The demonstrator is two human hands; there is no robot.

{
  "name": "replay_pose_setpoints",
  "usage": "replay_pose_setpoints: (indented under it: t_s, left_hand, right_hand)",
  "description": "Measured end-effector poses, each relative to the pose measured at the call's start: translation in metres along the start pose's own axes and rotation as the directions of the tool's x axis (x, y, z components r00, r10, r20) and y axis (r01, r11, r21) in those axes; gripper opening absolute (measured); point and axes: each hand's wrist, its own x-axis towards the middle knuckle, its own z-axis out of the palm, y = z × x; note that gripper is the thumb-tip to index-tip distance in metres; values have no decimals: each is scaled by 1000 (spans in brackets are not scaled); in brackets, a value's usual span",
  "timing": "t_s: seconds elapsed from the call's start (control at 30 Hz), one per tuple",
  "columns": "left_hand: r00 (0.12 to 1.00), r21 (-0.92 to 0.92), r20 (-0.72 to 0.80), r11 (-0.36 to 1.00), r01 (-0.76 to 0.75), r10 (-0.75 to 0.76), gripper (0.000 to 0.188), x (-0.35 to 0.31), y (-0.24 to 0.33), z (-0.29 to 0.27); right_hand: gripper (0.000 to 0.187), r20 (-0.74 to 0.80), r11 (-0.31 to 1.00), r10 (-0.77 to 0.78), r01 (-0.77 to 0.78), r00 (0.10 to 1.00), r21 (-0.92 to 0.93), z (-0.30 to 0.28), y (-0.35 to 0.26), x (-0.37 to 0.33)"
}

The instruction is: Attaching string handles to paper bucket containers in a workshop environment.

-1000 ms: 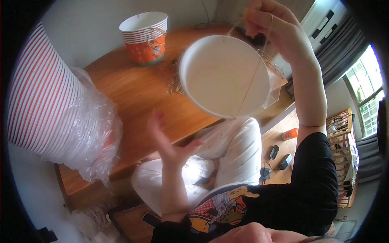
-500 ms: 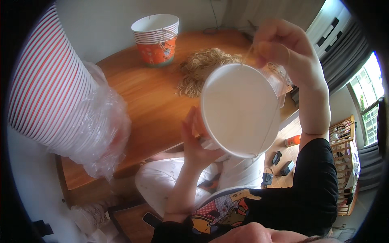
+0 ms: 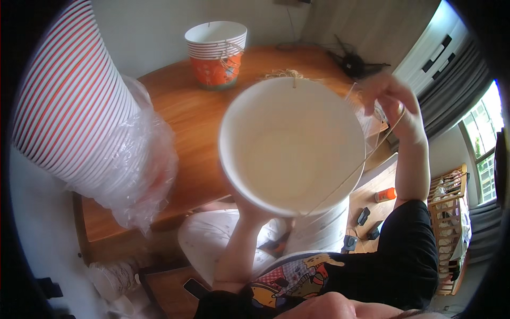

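Note:
A large white paper bucket (image 3: 289, 154) is tilted so that its pale, round inside faces me. My left hand (image 3: 254, 208) grips it from its lower outer side; most of those fingers are hidden behind it. A thin tan cord (image 3: 379, 139) runs taut from the bucket's lower rim up to my right hand (image 3: 394, 106), whose bent fingers are closed on it. On the rim's far side, a short bit of tan cord (image 3: 295, 81) is fixed. Behind the bucket a pile of tan cords (image 3: 287, 73) is mostly covered.
A nested stack of orange buckets (image 3: 215, 69) with cords stands at the back of the wooden table (image 3: 194, 127). At left leans a tall stack of white, red-rimmed buckets (image 3: 74, 101) in clear plastic. A dark phone (image 3: 195, 288) lies below; an orange bottle (image 3: 385, 195) is on the floor.
The bucket has moved left and turned to face me more fully, covering most of the cord pile. My right hand has come down and right, away from the far rim, drawing the cord taut.

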Motion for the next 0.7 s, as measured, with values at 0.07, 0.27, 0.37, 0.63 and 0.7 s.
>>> replay_pose_setpoints:
  t_s: [0.07, 0.27, 0.37, 0.63, 0.7]
  left_hand:
    - [931, 449, 120, 817, -362, 346, 125, 1, -14, -19]
    - [858, 585, 218, 642, -496, 464, 120, 14, -1, -11]
    - [865, 467, 69, 751, -468, 496, 130, 18, 55, 18]
    - [934, 3, -80, 937, -348, 347, 136, 17, 84, 35]
    - [918, -22, -70, 919, -394, 391, 136, 19, 91, 40]
  right_hand:
    - [55, 43, 999, 53, -53, 998, -7, 6, 7, -10]
    - [32, 242, 967, -187, 222, 952, -125, 31, 24, -31]
    - [18, 327, 937, -244, 309, 913, -163, 51, 25, -38]
    - [19, 350, 883, -289, 389, 891, -262, 97, 35, -44]
    - [20, 332, 889, -213, 323, 919, -325, 97, 40, -48]
